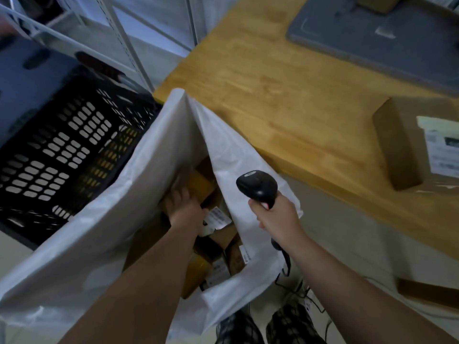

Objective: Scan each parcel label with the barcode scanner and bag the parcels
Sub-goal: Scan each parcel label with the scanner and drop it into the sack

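Right grip (278,216) clamped round handle of barcode scanner (257,187), held at right edge of open white bag (159,145). Left grip (185,208) deep inside bag, on yellow-brown parcel (200,183) among other labelled parcels (223,244); blurred, cannot tell whether fingers clasp it. Labelled cardboard box (397,145) lies on wooden worktop (273,83) at right. Black crate (62,145) stands left of bag.

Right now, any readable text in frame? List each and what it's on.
Nothing reads.
Label on the box: blurred.
Upper label in the bag: blurred.
Lower label in the bag: blurred.
Badge on the scanner: too small.
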A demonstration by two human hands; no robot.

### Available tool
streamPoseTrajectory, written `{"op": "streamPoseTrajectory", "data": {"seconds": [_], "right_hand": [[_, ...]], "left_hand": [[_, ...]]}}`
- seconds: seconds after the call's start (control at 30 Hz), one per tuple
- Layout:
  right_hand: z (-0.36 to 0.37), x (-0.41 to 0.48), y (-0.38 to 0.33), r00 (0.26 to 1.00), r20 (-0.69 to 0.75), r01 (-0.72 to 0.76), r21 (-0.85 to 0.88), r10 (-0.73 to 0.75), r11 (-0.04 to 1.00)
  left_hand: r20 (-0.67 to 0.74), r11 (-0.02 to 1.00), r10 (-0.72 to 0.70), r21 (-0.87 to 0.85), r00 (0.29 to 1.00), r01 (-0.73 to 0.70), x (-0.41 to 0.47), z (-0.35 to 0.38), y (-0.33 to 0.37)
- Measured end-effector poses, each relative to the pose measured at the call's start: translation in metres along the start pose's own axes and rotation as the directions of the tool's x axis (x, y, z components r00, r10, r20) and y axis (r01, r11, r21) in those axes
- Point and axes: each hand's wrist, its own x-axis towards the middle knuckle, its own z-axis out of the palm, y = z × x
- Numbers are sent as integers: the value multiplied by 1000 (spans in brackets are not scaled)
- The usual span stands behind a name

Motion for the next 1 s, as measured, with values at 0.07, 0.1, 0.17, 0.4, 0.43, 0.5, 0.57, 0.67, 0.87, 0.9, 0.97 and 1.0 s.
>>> {"op": "streamPoseTrajectory", "data": {"seconds": [0.07,0.1,0.17,0.4,0.43,0.5,0.57,0.67,0.87,0.9,0.97,1.0], "right_hand": [[-1,3,5,1000,-17,-8,4,8,1000],[-3,2,7,1000,-30,-9,10,10,1000],[-11,-2,8,998,-63,-19,28,20,999],[-70,-35,11,985,-144,-65,222,98,973],[-81,-39,13,983,-160,-57,221,94,974],[-107,-46,19,973,-214,-36,214,83,976],[-138,-51,23,954,-295,2,214,62,977],[-186,-55,36,924,-377,30,237,63,971],[-278,-53,66,843,-507,8,347,181,938],[-291,-52,70,832,-519,11,368,195,930],[-314,-47,77,825,-521,5,394,219,919],[-324,-43,80,827,-515,1,398,223,917]], "left_hand": [[42,998,-39,-50,998,41,-1,1,1],[2,996,-26,-86,1000,26,-4,-1,2],[-116,979,15,-201,993,-38,-14,-11,9],[-353,867,85,-434,932,-244,-71,-70,75],[-371,860,115,-427,921,-279,-78,-78,88],[-397,838,183,-415,899,-354,-89,-94,117],[-399,802,234,-436,886,-408,-97,-112,147],[-388,745,326,-456,862,-487,-106,-139,195],[-337,613,593,-400,731,-681,-113,-181,283],[-336,628,656,-253,676,-736,-110,-186,295],[-299,589,794,169,529,-790,-100,-200,319],[-252,525,851,363,461,-770,-94,-210,330]]}}
